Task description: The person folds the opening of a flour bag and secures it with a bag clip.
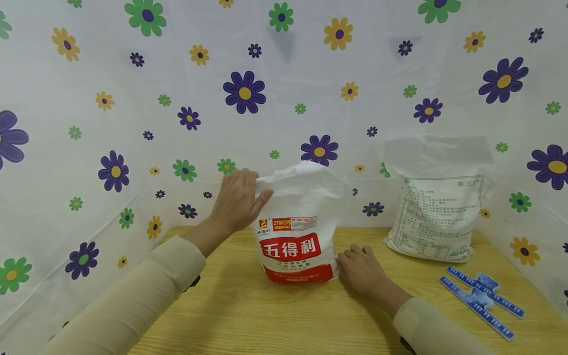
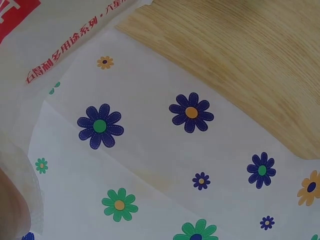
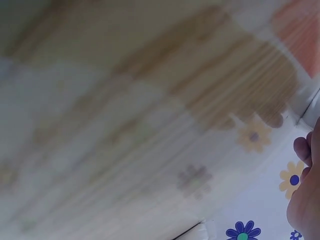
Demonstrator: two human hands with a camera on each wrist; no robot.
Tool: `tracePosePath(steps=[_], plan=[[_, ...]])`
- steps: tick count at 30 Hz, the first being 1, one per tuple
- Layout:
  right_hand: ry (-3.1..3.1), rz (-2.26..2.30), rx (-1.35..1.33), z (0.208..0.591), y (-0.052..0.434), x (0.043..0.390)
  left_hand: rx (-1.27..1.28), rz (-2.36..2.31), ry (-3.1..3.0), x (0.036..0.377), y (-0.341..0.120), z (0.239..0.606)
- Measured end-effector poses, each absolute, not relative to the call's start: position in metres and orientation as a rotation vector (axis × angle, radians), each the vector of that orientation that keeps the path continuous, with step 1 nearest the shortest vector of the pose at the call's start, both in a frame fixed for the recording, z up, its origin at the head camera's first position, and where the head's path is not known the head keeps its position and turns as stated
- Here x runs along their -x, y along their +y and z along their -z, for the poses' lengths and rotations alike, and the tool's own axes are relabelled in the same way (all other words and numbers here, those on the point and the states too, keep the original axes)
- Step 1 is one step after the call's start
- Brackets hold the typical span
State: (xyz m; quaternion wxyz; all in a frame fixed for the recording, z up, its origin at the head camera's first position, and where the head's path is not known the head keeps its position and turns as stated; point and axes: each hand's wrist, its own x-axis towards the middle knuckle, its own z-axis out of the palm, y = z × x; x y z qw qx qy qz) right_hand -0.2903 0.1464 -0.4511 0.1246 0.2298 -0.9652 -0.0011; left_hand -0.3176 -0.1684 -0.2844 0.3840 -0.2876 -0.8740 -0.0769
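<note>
A white flour bag with red labels stands upright on the wooden table, its top crumpled and leaning. My left hand grips the bag's upper left edge, thumb on the front and fingers behind. At the lower right corner, my right hand pinches the bag low over the table; its fingertips are partly hidden by the hand. In the left wrist view, part of the left hand shows at the lower left, against the bag's translucent side. The right wrist view shows the right hand at the right edge.
A second white bag with green print stands at the back right. Two blue sealing clips lie side by side on the right of the table. A flower-patterned sheet hangs behind and around the table.
</note>
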Motion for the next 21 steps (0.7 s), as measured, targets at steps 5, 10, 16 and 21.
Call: tracePosePath(steps=[5, 10, 16, 21], plan=[[-2.824, 0.007, -0.669, 0.451, 0.151, 0.29, 0.742, 0.195, -2.23, 0.317, -0.165, 0.284], [-2.836, 0.004, -0.662, 0.451, 0.154, 0.29, 0.755, 0.196, -2.225, 0.317, -0.161, 0.282], [-2.81, 0.015, -0.674, 0.45, 0.159, 0.287, 0.776, 0.191, -2.218, 0.316, -0.157, 0.282], [-2.792, 0.014, -0.678, 0.451, 0.163, 0.285, 0.78, 0.185, -2.212, 0.316, -0.153, 0.282]])
